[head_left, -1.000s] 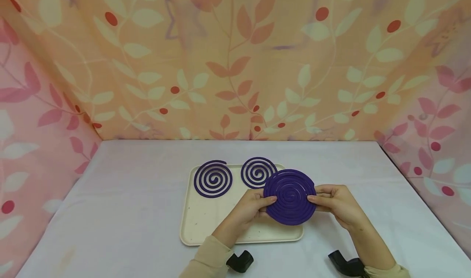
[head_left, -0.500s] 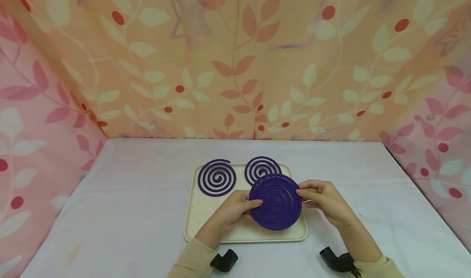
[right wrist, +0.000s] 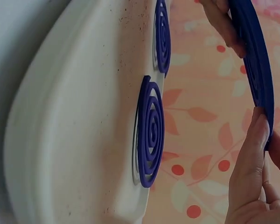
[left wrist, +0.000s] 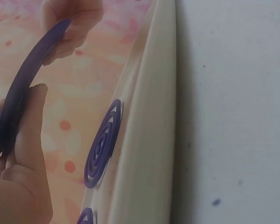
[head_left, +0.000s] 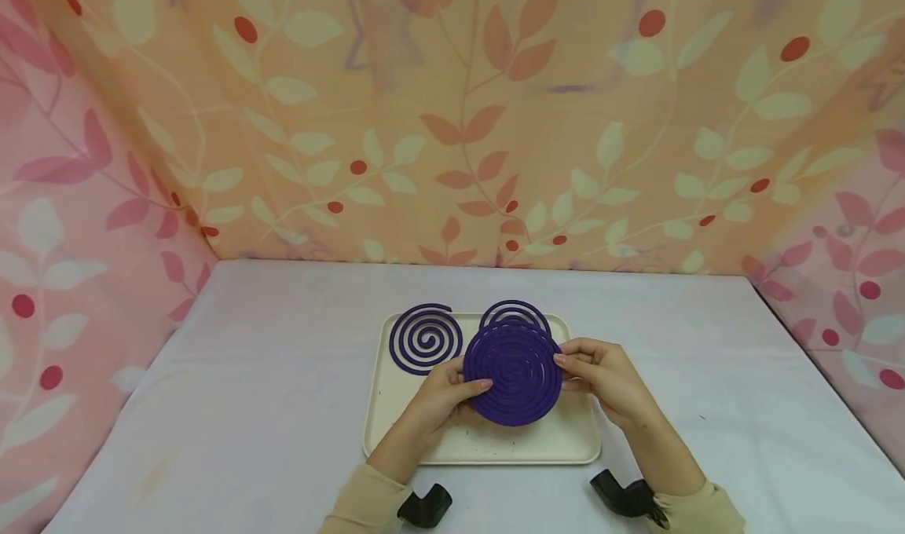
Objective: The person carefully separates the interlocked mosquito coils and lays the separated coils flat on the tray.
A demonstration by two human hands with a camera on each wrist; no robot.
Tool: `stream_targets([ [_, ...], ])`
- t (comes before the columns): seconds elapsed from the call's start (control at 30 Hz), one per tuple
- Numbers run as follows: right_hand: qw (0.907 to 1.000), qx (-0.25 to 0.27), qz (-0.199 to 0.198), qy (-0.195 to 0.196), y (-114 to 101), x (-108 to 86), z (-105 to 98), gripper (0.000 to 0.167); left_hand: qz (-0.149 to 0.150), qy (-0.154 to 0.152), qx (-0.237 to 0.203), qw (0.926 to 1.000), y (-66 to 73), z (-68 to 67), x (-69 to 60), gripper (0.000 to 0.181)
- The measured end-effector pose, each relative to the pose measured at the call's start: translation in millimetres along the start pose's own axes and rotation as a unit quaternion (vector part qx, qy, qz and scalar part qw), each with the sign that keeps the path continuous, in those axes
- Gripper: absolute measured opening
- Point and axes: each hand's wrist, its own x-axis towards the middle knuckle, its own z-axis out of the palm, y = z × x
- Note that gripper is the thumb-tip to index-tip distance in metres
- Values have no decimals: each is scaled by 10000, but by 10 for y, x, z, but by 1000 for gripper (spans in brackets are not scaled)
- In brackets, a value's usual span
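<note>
A tightly wound purple spiral disc (head_left: 514,377) is held up over the tray between both hands. My left hand (head_left: 437,408) pinches its left edge, thumb on the face towards me. The right hand (head_left: 611,381) pinches the upper right edge with thumb and fingers. Seen nearly edge-on in the left wrist view, the disc (left wrist: 25,77) looks slightly bent; in the right wrist view the disc (right wrist: 259,56) also shows from the side. Behind it, a looser purple spiral (head_left: 514,311) is partly hidden. Another loose spiral (head_left: 426,339) lies at the tray's back left.
The cream tray (head_left: 509,462) lies on a white-covered table (head_left: 269,393), with small dark specks on its surface. Patterned cloth (head_left: 459,126) stands behind and at both sides. Black curved pieces (head_left: 426,506) are at both wrists.
Both hands have carried the disc leftward across the tray. It now covers more of the right-hand loose spiral. The head view has shifted slightly, and both hands have kept their hold.
</note>
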Motion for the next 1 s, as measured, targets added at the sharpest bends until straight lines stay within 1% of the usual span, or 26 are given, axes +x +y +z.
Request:
stream_targets([
  [0.17,9999,38,113,2,-15,45,52,5,159,114,-127,9997,-2,-11,1,41],
  [0.23,9998,56,159,-100,-23,62,70,4,198,145,-125,9996,5,-18,-2,41],
  [0.3,9993,100,223,-285,-26,82,93,4,213,189,-103,9995,18,-23,-11,42],
  [0.37,9983,154,301,-472,-28,101,123,10,224,219,-85,9995,33,-24,-19,42],
  [0.47,9967,234,437,-647,-32,125,178,27,211,210,-71,9995,53,-18,-33,43],
  [0.53,9962,297,521,-633,-37,139,218,37,202,178,-108,9996,68,-13,-44,44],
  [0.6,9959,384,570,-586,-43,150,253,41,222,170,-121,9995,85,-10,-56,46],
  [0.7,9956,526,576,-518,-57,167,307,39,261,169,-188,9993,112,-9,-79,49],
  [0.77,9956,604,526,-485,-74,180,344,38,264,217,-215,9992,125,-11,-91,51],
  [0.9,9951,770,451,-417,-108,205,426,38,230,324,-416,9983,145,-5,-106,52],
  [1.0,9937,933,495,-387,-112,217,476,31,239,440,-532,9973,155,-1,-111,51],
])
